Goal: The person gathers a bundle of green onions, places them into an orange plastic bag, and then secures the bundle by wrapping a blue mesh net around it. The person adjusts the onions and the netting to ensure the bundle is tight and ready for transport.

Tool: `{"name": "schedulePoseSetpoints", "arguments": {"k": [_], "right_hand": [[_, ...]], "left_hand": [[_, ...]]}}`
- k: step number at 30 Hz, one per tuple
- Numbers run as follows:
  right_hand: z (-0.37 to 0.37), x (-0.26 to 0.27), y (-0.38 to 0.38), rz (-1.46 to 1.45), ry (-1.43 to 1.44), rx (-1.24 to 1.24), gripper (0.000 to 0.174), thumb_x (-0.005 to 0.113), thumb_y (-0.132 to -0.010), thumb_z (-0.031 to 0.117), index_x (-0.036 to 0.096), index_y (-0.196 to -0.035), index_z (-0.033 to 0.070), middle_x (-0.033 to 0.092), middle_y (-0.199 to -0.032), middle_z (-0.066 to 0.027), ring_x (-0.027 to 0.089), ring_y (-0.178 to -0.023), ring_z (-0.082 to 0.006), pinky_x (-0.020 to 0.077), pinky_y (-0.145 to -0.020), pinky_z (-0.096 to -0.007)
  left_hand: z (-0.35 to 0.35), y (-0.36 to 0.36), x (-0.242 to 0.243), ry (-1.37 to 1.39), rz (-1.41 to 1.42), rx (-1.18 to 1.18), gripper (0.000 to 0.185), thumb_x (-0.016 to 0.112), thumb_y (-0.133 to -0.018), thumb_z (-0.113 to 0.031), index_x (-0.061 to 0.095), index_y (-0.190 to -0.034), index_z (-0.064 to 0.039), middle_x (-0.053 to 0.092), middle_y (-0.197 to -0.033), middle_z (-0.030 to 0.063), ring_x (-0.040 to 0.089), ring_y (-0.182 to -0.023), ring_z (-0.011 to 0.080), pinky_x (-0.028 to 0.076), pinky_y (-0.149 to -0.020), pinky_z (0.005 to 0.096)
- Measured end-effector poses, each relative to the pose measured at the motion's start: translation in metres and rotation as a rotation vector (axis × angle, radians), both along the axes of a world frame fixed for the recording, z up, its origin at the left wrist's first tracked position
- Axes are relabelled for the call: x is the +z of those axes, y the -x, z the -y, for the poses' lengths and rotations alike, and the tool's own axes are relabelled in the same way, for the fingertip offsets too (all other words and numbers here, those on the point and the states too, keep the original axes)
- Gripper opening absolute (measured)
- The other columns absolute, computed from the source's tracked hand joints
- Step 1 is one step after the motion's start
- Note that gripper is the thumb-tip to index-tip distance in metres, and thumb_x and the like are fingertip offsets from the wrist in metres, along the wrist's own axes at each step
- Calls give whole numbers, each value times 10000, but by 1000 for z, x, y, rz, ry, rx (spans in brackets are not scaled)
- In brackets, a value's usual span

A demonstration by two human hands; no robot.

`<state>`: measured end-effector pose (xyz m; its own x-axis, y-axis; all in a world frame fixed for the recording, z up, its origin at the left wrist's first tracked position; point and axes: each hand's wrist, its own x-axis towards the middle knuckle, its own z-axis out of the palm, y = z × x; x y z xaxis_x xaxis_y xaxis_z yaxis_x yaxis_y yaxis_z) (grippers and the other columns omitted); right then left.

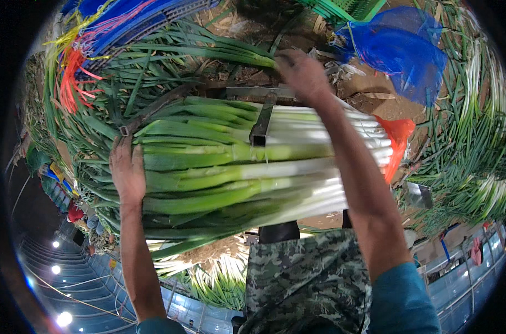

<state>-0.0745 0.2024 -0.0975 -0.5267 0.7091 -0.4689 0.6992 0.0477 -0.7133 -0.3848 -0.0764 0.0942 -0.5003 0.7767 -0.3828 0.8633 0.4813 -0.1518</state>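
Observation:
A large pile of green onions [219,167] lies sideways before me, green leaves to the left and white stems to the right. Several root ends sit against an orange plastic bag or wrap [397,144]. A metal bar [262,125] reaches over the top of the pile. My left hand [128,167] rests flat on the leaves at the left, beside the end of another metal bar [124,130]. Beyond the pile, my right hand [301,73], blurred, is at the stem end of some green onions [253,56]; whether it grips them I cannot tell.
A blue crate [153,21] with yellow and red ties [75,79] stands at the upper left. At the top are a green crate [361,10] and blue netting [395,50]. More green onions [466,167] lie at the right and others [219,279] near my camouflage apron [303,279].

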Motion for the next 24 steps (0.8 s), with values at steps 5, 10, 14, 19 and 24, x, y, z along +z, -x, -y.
{"name": "schedulePoseSetpoints", "arguments": {"k": [5, 10, 14, 19, 24], "right_hand": [[-30, -160, -71, 298, 29, 440, 413, 623, -963, 433, 720, -1175, 92, 727, -1111, -230, 692, -1033, -423, 560, -897, -507], [-7, -220, -80, 242, 128, 427, 383, 669, -939, 397, 726, -1192, 114, 736, -1076, -227, 706, -987, -405, 560, -859, -493], [-10, -194, -58, 247, 340, 273, 412, 734, -905, 337, 710, -1251, 114, 739, -1112, -226, 708, -1006, -399, 561, -869, -472], [6, -148, -68, 84, 155, 98, 419, 771, -885, 298, 711, -1243, 90, 767, -1087, -140, 710, -1008, -294, 538, -900, -406], [-11, -59, -74, -32, 314, 190, 419, 769, -842, 193, 692, -1225, 44, 736, -1076, -180, 701, -1009, -297, 531, -922, -398]], "left_hand": [[-8, -5, -5, -98, 107, -12, 449, 456, -1078, -270, 562, -1444, -32, 561, -1464, 206, 458, -1410, 395, 306, -1196, 475], [-9, -2, -3, -115, 139, 41, 432, 409, -1086, -256, 583, -1401, -18, 577, -1425, 212, 502, -1350, 393, 337, -1168, 457], [-9, -4, 0, -85, 129, 32, 431, 414, -1083, -258, 582, -1399, -20, 580, -1419, 207, 501, -1344, 392, 338, -1164, 460], [-1, 2, -4, -69, 78, -24, 413, 431, -1073, -244, 588, -1388, -27, 582, -1420, 197, 501, -1333, 394, 351, -1146, 468], [1, 6, -5, -56, 43, -93, 378, 447, -1067, -230, 601, -1346, -27, 603, -1382, 190, 519, -1306, 397, 369, -1128, 482]]}}
